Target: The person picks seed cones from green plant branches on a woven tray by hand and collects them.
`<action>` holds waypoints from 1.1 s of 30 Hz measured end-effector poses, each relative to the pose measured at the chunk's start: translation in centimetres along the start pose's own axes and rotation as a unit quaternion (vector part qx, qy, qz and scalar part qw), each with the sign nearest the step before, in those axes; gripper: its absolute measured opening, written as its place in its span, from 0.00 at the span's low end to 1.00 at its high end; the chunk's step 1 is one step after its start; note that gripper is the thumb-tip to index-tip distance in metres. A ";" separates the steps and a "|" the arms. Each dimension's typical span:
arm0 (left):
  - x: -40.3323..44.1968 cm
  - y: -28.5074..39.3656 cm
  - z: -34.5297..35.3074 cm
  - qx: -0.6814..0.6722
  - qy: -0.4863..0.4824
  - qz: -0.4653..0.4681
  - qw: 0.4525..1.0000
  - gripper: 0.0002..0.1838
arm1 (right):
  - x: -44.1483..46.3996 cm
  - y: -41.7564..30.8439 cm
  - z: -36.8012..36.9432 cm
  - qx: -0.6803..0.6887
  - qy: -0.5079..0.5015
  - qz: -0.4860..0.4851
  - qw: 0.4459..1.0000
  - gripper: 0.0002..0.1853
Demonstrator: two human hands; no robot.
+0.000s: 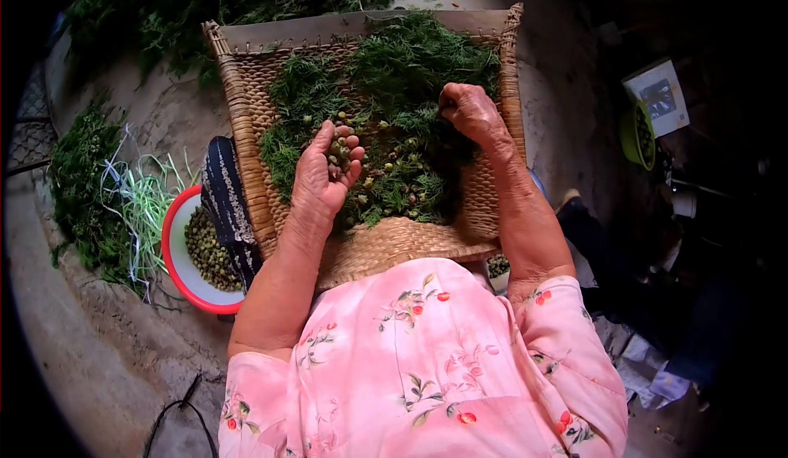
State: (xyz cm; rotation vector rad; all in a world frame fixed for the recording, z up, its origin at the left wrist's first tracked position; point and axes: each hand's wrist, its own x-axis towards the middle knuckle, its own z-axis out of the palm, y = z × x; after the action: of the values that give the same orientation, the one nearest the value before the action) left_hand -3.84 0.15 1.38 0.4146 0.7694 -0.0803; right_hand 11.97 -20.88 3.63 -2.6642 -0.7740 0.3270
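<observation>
green-brown pods [336, 156] fill left hand [326, 169], fingers half-curled; right hand [474, 115] pinched, contents unclear.

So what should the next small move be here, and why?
Probably to tip the left hand out over the red-rimmed bowl: its cupped palm looks well filled with small round pods, and the bowl holds what look like similar ones.

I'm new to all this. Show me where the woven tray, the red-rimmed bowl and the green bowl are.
Woven tray [394, 241]: head view, bare weave near the person's lap.
Red-rimmed bowl [167, 245]: head view, left side of the rim.
Green bowl [629, 141]: head view, outer wall.
</observation>
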 end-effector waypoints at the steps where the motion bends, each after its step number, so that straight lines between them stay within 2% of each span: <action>1: 0.0 0.0 0.1 0.003 0.004 0.000 1.000 0.14 | 0.0 0.1 -0.2 0.014 0.022 -0.001 1.000 0.07; 2: 0.1 -0.1 0.2 0.003 0.004 -0.001 1.000 0.14 | 0.0 0.0 -0.4 0.013 0.022 -0.001 1.000 0.07; 4: 0.2 -0.1 0.2 0.002 0.003 -0.005 1.000 0.14 | 0.0 -1.1 -0.6 0.122 0.060 -0.003 0.991 0.05; 5: 0.1 -0.1 0.3 0.001 0.005 -0.003 1.000 0.14 | 0.0 -1.9 -0.7 0.124 0.059 -0.006 0.991 0.05; 7: -0.1 -0.3 0.5 0.009 0.007 -0.005 1.000 0.14 | -0.1 -3.3 -0.6 0.331 0.007 0.049 0.942 0.04; 8: 0.0 -0.4 0.4 0.002 0.003 -0.013 1.000 0.14 | -0.1 -3.6 -0.4 0.353 -0.015 0.042 0.935 0.04; 9: 0.0 -0.4 0.5 0.004 0.007 -0.015 1.000 0.13 | -0.2 -3.9 -0.2 0.427 -0.057 0.057 0.900 0.04; 12: -0.2 -0.5 0.8 0.002 0.013 -0.020 1.000 0.13 | -0.9 -6.0 0.3 0.496 -0.074 0.066 0.863 0.05; 13: -0.3 -0.6 0.9 -0.003 0.009 -0.017 1.000 0.13 | -1.0 -6.4 0.6 0.497 -0.077 0.064 0.862 0.05; 15: -0.4 -0.6 1.0 -0.008 0.008 -0.012 1.000 0.13 | -1.2 -7.1 1.3 0.337 0.012 -0.052 0.940 0.05; 17: -0.5 -0.6 0.9 -0.018 0.006 0.009 1.000 0.13 | -1.2 -7.9 1.9 0.185 0.156 -0.209 0.947 0.05; 19: -0.2 -0.6 0.5 -0.023 0.014 0.024 0.999 0.13 | -1.5 -8.4 1.9 0.142 0.124 -0.238 0.953 0.06; 20: 0.1 -0.6 0.3 -0.031 0.034 0.042 0.998 0.13 | -1.6 -8.6 1.6 0.144 0.122 -0.238 0.953 0.06; 21: 0.2 -0.4 0.3 -0.038 0.054 0.062 0.996 0.13 | -1.7 -8.8 1.2 0.313 0.016 -0.151 0.937 0.06; 22: 0.1 -0.3 0.3 -0.016 0.047 0.049 0.998 0.12 | -1.8 -9.0 0.8 0.467 -0.091 -0.057 0.878 0.05; 23: -0.3 -0.4 0.6 0.000 0.049 0.024 0.998 0.12 | -1.6 -9.0 0.6 0.536 -0.142 -0.041 0.831 0.05; 26: -0.4 -0.5 1.5 -0.018 0.019 -0.001 1.000 0.13 | -1.2 -8.9 0.8 0.503 -0.174 -0.056 0.845 0.05; 28: -0.5 -0.7 1.8 0.020 0.015 0.004 1.000 0.16 | -1.2 -9.2 1.0 0.491 -0.154 -0.054 0.856 0.06; 31: -0.3 -0.5 1.3 0.015 -0.016 0.001 1.000 0.15 | -1.2 -9.2 0.5 0.481 -0.137 -0.034 0.865 0.07; 33: -0.2 -0.3 1.1 -0.003 -0.022 -0.006 1.000 0.14 | -0.8 -8.5 0.6 0.512 -0.119 -0.018 0.850 0.07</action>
State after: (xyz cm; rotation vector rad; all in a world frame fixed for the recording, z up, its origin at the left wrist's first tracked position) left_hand -3.28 -0.61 2.10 0.4009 0.7285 -0.0977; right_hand 7.09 -14.46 6.49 -1.6039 -0.4879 0.8047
